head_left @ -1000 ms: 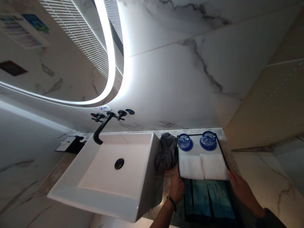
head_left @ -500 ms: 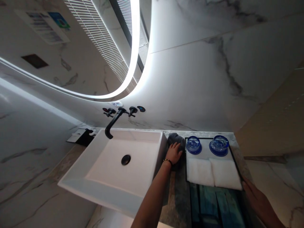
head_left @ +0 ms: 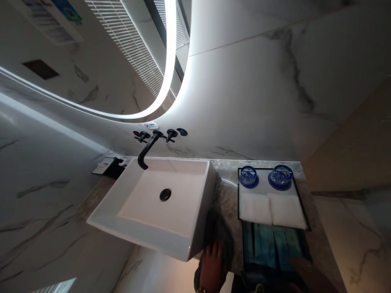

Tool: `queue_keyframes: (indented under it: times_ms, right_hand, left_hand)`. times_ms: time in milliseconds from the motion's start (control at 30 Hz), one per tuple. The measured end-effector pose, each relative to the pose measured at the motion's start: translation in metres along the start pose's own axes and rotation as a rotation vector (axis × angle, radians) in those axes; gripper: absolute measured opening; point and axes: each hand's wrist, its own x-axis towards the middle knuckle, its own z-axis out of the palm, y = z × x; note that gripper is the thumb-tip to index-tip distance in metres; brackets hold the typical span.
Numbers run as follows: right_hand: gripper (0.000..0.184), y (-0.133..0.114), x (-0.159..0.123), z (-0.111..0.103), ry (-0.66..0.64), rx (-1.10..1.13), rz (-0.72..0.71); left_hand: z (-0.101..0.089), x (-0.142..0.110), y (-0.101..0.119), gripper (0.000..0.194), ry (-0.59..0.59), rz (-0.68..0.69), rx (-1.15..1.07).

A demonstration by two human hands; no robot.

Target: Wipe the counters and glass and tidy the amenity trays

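My left hand (head_left: 211, 266) lies at the bottom of the view with its fingers stretched flat on a dark grey cloth (head_left: 220, 235). The cloth sits on the stone counter (head_left: 226, 191), at its front edge, between the white square basin (head_left: 195, 179) and a black tray (head_left: 238, 195). My right hand (head_left: 304, 272) is a dark blur at the tray's front right corner, and its fingers cannot be made out. The tray holds two folded white towels (head_left: 271, 208), two blue-lidded glasses (head_left: 249, 176) and several blue packets (head_left: 271, 244).
A black wall tap (head_left: 146, 150) hangs over the basin, whose drain (head_left: 165, 194) is black. A lit curved mirror (head_left: 91, 61) is above on the marble wall. A small black holder (head_left: 110, 167) stands left of the basin. A beige wall panel (head_left: 354, 154) closes the right side.
My left hand has drawn the grey cloth from the back of the counter to its front edge. The right hand slid lower along the tray's corner. The view dropped a little.
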Motion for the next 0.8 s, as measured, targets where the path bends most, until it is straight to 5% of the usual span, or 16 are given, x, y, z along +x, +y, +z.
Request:
queue_keyframes:
  times_ms: [100,233,467,633,800]
  right_hand:
    - [0.030,-0.018,0.011,0.012,-0.085,0.026,-0.107]
    - [0.026,-0.025,0.007,0.035,-0.150,0.134,-0.069]
    - [0.037,-0.027,0.004,0.039,-0.062,0.130,-0.004]
    - [0.028,-0.007,0.009,0.041,-0.020,0.015,-0.189]
    - [0.037,0.014,-0.019,0.063,-0.082,0.011,-0.142]
  left_hand:
    - [0.002,-0.002,-0.001,0.067,-0.021,0.002,-0.013]
    - [0.000,0.001,0.002,0.066,0.005,-0.021,-0.030]
    - [0.000,-0.009,0.023,0.065,-0.037,-0.026,-0.062]
    - [0.015,-0.027,0.025,0.053,-0.112,0.241,-0.062]
    - [0.024,-0.036,-0.028,0.048,0.006,0.522,0.032]
